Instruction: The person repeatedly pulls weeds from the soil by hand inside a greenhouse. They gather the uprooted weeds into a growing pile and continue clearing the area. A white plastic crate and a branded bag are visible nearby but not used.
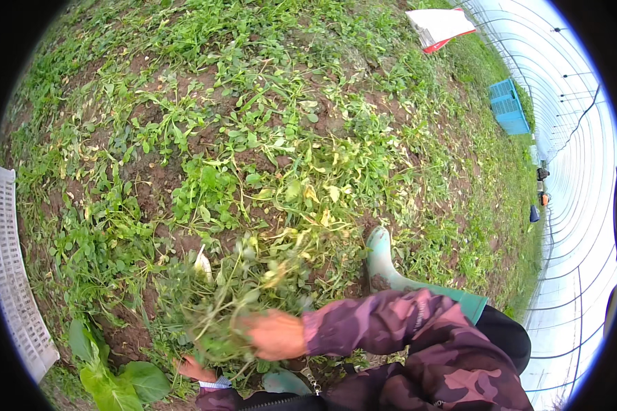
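My right hand [277, 335], in a camouflage sleeve, is closed around a bunch of uprooted weeds [221, 323]. Motion blurs both the hand and the stems. Low at the left, my left hand [193, 368] reaches down among the greenery beside that bunch. Leaves cover part of it, so its grip is unclear. A broad-leaved green vegetable plant [110, 385] grows just left of it. Beyond the bunch, a pale white stalk-like piece [203, 266] lies among the weeds.
A white plastic crate [18, 277] stands at the left rim. My green rubber boots [383, 257] are muddy. Wilted weeds [308, 195] cover the soil ahead. A white sack [440, 26] and a blue crate [509, 107] lie farther off, along the polytunnel wall [570, 216].
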Available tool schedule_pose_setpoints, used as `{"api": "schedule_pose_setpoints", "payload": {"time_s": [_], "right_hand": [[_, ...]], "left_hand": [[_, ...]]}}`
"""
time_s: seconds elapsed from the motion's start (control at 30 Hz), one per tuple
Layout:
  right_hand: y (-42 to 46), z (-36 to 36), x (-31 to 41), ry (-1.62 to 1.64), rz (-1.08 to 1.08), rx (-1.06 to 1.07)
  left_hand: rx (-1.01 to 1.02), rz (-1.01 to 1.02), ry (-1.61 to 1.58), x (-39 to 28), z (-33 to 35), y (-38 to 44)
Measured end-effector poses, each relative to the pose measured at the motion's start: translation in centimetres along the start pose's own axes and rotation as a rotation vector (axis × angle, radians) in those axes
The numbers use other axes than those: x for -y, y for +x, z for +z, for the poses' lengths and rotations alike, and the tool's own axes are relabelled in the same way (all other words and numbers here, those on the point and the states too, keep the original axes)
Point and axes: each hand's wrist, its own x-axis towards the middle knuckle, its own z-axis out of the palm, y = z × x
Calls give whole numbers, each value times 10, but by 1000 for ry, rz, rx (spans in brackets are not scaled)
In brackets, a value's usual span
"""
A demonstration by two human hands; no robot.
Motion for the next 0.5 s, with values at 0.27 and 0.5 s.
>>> {"api": "schedule_pose_setpoints", "payload": {"time_s": [0.27,0.5], "right_hand": [[-26,-98,-27,-137,253,-633],[-50,-140,-131,-587,859,-193]], "left_hand": [[-139,-194,463,-63,8,17],[-291,90,570,-56,35,13]]}}
